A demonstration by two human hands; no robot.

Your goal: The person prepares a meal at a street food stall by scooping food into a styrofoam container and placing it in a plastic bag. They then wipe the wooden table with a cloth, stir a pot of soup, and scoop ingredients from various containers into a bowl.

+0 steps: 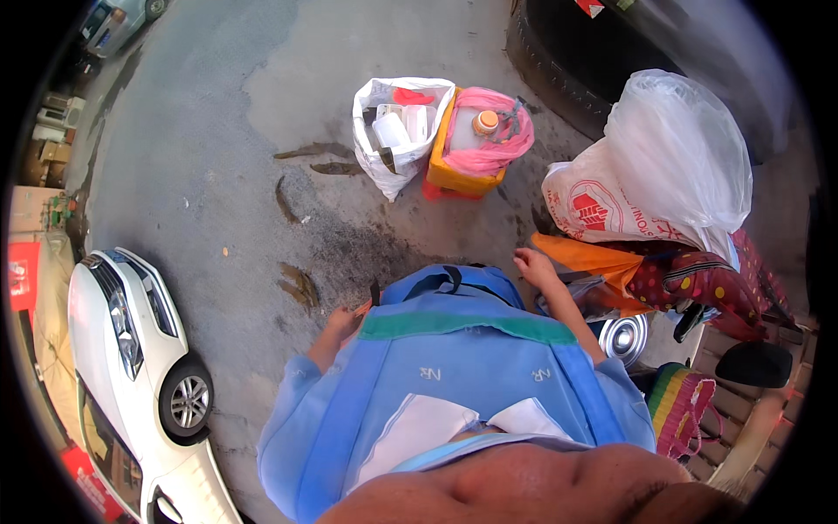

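Note:
My left hand (342, 321) is at the left edge of my blue apron (454, 358), its fingertips partly hidden by the cloth, so I cannot tell whether it grips anything. On the other side, my right hand (534, 265) is held out past the apron, fingers loosely bent and slightly apart, with nothing visible in it. An orange cloth or bag (589, 262) lies right beside that hand. The apron has a green band across it and a black strap end near the left hand.
Ahead stand a white sack (387, 180) of plastic containers and a yellow bin (463, 181) with a pink bag and a capped bottle. Large tyre (559, 74), clear plastic bag (676, 157), dotted bag (720, 293) and striped basket (676, 406) are to the right; white car (131, 349), left.

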